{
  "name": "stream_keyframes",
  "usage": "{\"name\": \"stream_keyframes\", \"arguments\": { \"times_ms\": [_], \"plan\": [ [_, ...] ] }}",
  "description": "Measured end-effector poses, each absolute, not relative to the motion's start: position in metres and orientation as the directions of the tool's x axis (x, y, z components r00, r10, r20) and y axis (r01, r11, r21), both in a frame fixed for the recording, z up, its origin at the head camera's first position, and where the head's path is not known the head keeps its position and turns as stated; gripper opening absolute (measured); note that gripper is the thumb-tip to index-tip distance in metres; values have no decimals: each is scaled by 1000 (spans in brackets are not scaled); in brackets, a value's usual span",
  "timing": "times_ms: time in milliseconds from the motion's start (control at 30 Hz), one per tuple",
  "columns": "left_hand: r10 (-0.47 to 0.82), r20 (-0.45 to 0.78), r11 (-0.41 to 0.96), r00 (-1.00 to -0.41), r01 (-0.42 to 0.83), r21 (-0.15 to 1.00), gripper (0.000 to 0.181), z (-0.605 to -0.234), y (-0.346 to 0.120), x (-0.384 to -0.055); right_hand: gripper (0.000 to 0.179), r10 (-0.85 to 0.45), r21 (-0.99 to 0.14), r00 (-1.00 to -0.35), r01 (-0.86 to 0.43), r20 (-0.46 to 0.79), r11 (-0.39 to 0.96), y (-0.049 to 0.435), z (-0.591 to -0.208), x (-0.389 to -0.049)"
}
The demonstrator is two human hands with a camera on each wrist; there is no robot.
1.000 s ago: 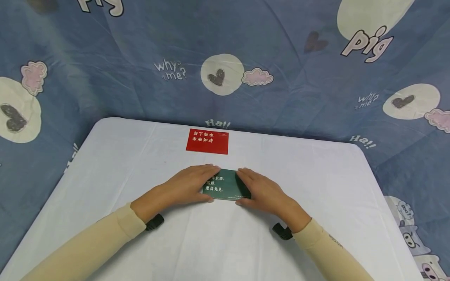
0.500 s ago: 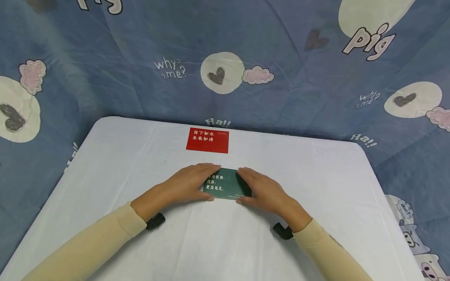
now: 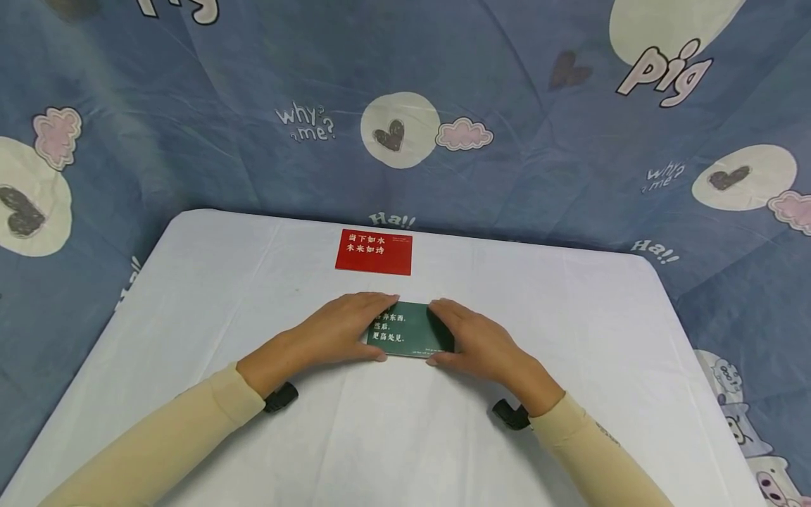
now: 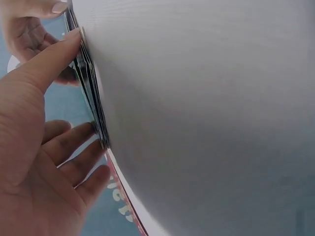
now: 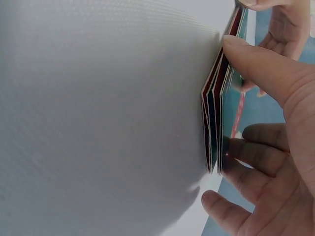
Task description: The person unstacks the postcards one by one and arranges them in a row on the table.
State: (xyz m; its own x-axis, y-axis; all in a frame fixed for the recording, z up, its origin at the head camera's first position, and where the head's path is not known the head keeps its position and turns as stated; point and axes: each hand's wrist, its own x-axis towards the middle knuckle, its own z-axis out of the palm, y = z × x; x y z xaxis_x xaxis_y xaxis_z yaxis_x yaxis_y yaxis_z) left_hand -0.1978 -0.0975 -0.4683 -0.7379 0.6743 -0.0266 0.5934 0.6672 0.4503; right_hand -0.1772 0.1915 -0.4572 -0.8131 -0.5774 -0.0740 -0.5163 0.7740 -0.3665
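Note:
A small stack of cards (image 3: 412, 329) lies at the middle of the table, its green top card printed with white Chinese characters. My left hand (image 3: 345, 328) grips its left end, thumb at the near edge and fingers at the far edge. At the right end, my right hand (image 3: 480, 345) holds it the same way. Seen edge-on in the left wrist view, the stack (image 4: 91, 93) shows several thin layers. In the right wrist view, the layers of the stack (image 5: 214, 101) have dark red and dark blue faces and stand slightly apart. My hands cover both ends of the top card.
Beyond the stack, a red card (image 3: 374, 262) with white characters lies flat near the far edge of the white-covered table (image 3: 551, 317). A blue printed cloth (image 3: 304, 63) hangs behind the table. Black wrist devices (image 3: 281, 398) show under both wrists.

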Motion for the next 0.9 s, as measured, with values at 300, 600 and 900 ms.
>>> {"name": "stream_keyframes", "arguments": {
  "times_ms": [300,600,900],
  "plan": [
    [676,-3,658,-737,602,453,100,-462,-94,-202,88,-551,-372,-830,-486,-88,791,194,-447,-178],
    [672,-35,667,-740,584,463,102,-452,-87,-204,88,-522,-382,-845,-449,-112,808,199,-441,-179],
    [659,-49,678,-751,564,472,102,-446,-81,-211,88,-512,-372,-855,-449,-85,812,205,-435,-184]
  ]
}}
